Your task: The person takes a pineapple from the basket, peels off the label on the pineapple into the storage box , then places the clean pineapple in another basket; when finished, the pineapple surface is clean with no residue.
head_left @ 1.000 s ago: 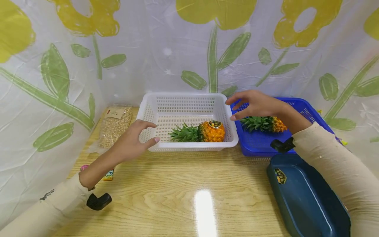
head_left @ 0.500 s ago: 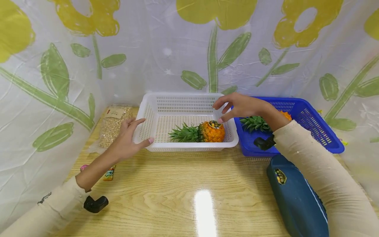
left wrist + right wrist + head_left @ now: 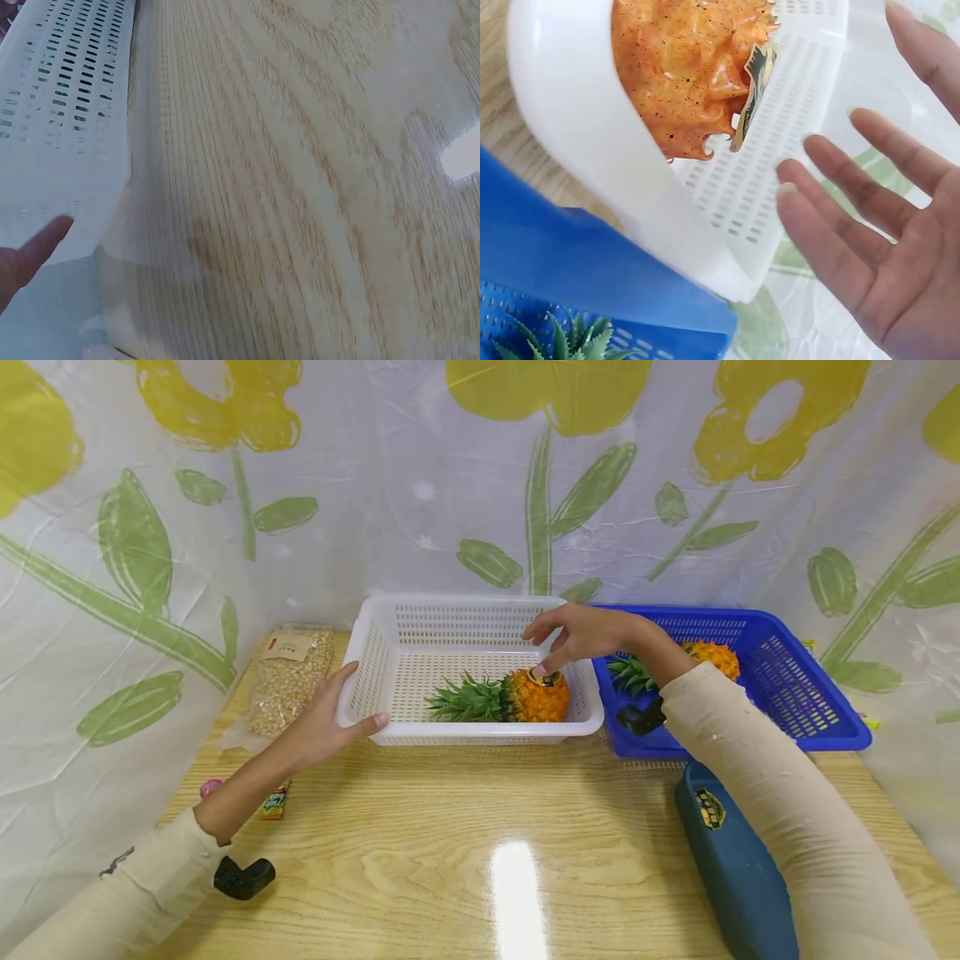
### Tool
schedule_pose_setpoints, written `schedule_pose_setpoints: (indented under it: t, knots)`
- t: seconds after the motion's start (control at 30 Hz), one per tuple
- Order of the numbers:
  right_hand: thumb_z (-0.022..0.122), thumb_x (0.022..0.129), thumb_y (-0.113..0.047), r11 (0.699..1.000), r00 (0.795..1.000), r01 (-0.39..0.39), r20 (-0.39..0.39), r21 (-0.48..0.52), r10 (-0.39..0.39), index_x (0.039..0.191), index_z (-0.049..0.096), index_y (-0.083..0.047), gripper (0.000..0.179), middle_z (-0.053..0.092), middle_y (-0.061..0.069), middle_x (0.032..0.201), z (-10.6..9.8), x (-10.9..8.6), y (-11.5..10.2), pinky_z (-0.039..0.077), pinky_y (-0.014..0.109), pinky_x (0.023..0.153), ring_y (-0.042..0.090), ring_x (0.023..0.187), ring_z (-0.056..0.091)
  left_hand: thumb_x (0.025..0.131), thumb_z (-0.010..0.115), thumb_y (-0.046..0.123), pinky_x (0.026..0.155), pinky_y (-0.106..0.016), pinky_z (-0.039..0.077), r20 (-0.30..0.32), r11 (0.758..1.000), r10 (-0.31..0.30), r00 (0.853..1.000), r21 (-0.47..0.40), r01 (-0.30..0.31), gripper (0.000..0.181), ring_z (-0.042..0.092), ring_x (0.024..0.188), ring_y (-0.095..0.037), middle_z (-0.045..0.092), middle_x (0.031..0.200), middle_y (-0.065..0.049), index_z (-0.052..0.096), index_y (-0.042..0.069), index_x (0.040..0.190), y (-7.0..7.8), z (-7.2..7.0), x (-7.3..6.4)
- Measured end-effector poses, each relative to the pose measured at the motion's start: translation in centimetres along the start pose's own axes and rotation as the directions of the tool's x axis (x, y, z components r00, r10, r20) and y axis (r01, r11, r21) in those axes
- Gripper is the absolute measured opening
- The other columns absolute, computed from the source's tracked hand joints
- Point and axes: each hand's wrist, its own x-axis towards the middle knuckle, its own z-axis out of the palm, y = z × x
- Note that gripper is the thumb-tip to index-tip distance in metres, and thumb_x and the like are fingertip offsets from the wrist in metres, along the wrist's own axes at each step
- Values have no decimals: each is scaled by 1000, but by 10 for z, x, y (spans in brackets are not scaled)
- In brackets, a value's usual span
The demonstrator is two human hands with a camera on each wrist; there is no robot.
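A white plastic basket (image 3: pixel 480 729) stands at the middle of the table against the curtain. Inside it, at the right, a small orange pineapple (image 3: pixel 540 702) lies on its side, its green crown pointing left and a dark label on its body. My left hand (image 3: pixel 315 727) is at the basket's left front corner, thumb (image 3: pixel 41 244) stretched towards the front rim and fingers along the left side. Over the basket's right end hovers my right hand (image 3: pixel 585 633), above the pineapple. In the right wrist view its fingers are spread, with nothing between them.
A blue basket (image 3: pixel 806 681) with another pineapple (image 3: pixel 716 657) adjoins on the right. In front of it lies a dark teal tub (image 3: pixel 738 860), partly behind the right sleeve. On the left are a clear bag of pale kernels (image 3: pixel 288 689) and a small snack packet (image 3: pixel 274 802).
The right hand has moved left, from beside the white basket's right rim to above the pineapple. The left hand has drawn back slightly left to the basket's corner. Baskets and pineapples have stayed put.
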Motion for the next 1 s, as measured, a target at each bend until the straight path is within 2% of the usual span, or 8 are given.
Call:
schedule_pose_setpoints:
  t: [0.17, 0.4, 0.5, 0.73, 0.87, 1.0]
  knots:
    - [77, 88, -39, 999, 997, -54, 54, 0, 54, 151, 45, -17, 74, 46, 14, 152, -2, 4, -2, 52, 51, 100, 36, 132, 52, 91, 66, 56, 109, -80, 17, 15, 998, 0, 1000, -59, 1, 108, 8, 149, -55, -1, 166, -25, -4, 14, 162, 1, 0, 1]
    - [75, 89, -43, 991, 984, -131, 118, -11, 131, 152, 41, -22, 75, 43, 12, 154, -5, 9, -5, 49, 53, 103, 34, 134, 51, 90, 68, 57, 110, -78, 19, 23, 995, -22, 999, -100, 24, 112, 12, 148, -55, 0, 166, -25, -7, 16, 162, 1, 0, 0]
    - [75, 89, -43, 987, 976, -161, 151, -1, 159, 153, 39, -22, 77, 40, 13, 156, -5, 12, -5, 48, 54, 105, 35, 137, 48, 90, 68, 57, 110, -79, 18, 24, 994, -19, 1000, -106, 22, 112, 11, 148, -55, 0, 166, -25, -7, 16, 162, 1, 1, 1]
    - [74, 90, -44, 982, 961, -187, 207, 0, 183, 155, 36, -22, 79, 35, 15, 159, -3, 23, -4, 51, 53, 102, 37, 140, 44, 90, 69, 54, 111, -75, 23, 19, 991, -10, 1000, -133, 12, 112, 19, 146, -55, 4, 165, -28, -7, 14, 162, -2, 1, 1]
    - [74, 89, -44, 979, 947, -205, 251, -14, 202, 156, 34, -20, 81, 31, 18, 161, 1, 29, -6, 51, 54, 101, 38, 142, 41, 90, 69, 54, 110, -76, 23, 23, 992, -13, 1000, -128, 16, 112, 17, 147, -55, 3, 165, -27, -7, 13, 162, 0, 0, 1]
    - [77, 87, -45, 972, 929, -232, 287, -33, 232, 156, 34, -22, 85, 29, 16, 162, 5, 33, -8, 53, 53, 100, 35, 143, 41, 90, 68, 56, 110, -78, 18, 33, 994, -21, 999, -109, 24, 112, 10, 149, -55, -2, 166, -25, -7, 15, 162, 3, 0, 0]
